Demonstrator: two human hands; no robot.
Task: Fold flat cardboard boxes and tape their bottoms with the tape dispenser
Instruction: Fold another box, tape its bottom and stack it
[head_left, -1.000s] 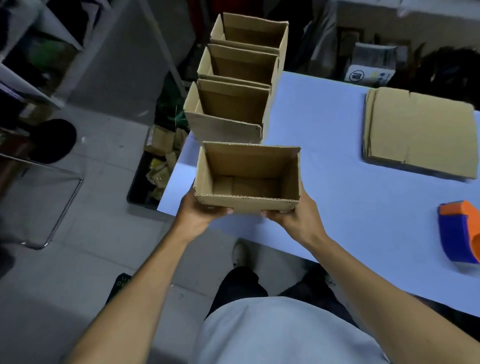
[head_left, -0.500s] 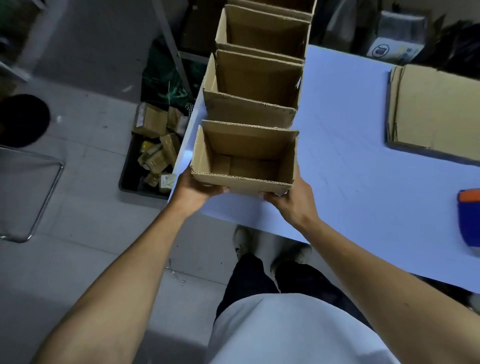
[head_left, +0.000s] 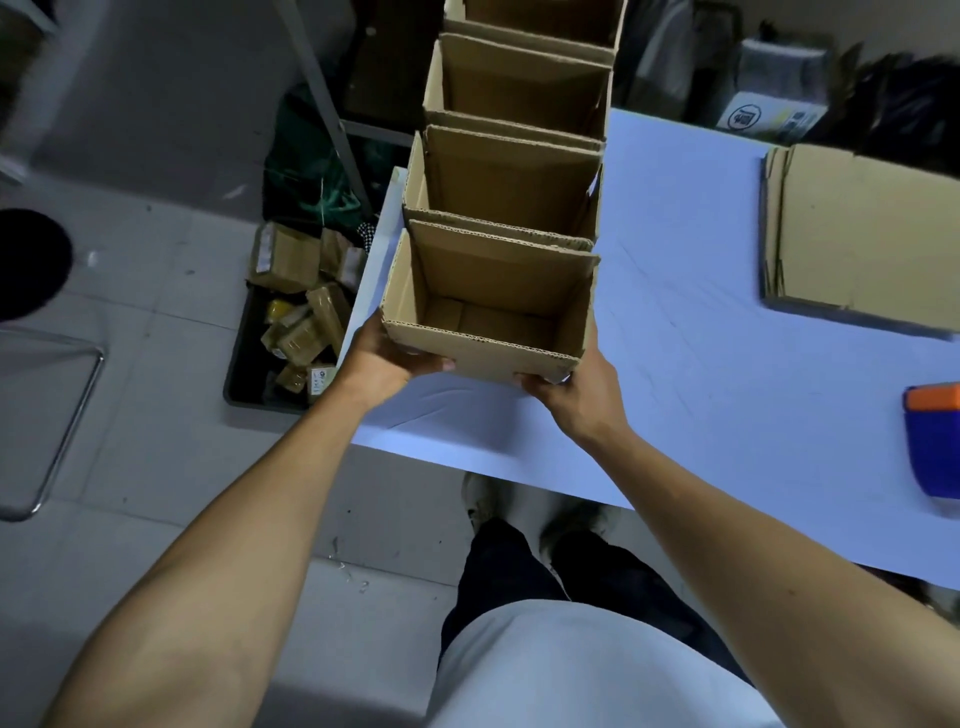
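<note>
An open-topped folded cardboard box (head_left: 483, 353) stands on the blue table (head_left: 727, 374) near its left front corner. My left hand (head_left: 384, 358) grips its near left corner and my right hand (head_left: 576, 384) grips its near right corner. The box's far wall touches the closest box in a row of folded boxes (head_left: 498, 182) that runs away along the table's left edge. A stack of flat cardboard blanks (head_left: 862, 234) lies at the right. The orange and blue tape dispenser (head_left: 935, 441) sits at the right edge, cut off by the frame.
Below the table's left edge a black crate (head_left: 249, 384) on the floor holds several small brown packages. A metal chair frame (head_left: 62, 415) stands at the far left. My legs and shoes show under the table's front edge.
Both hands have pushed the held box away from me along the table until it meets the row of boxes. The view has shifted forward.
</note>
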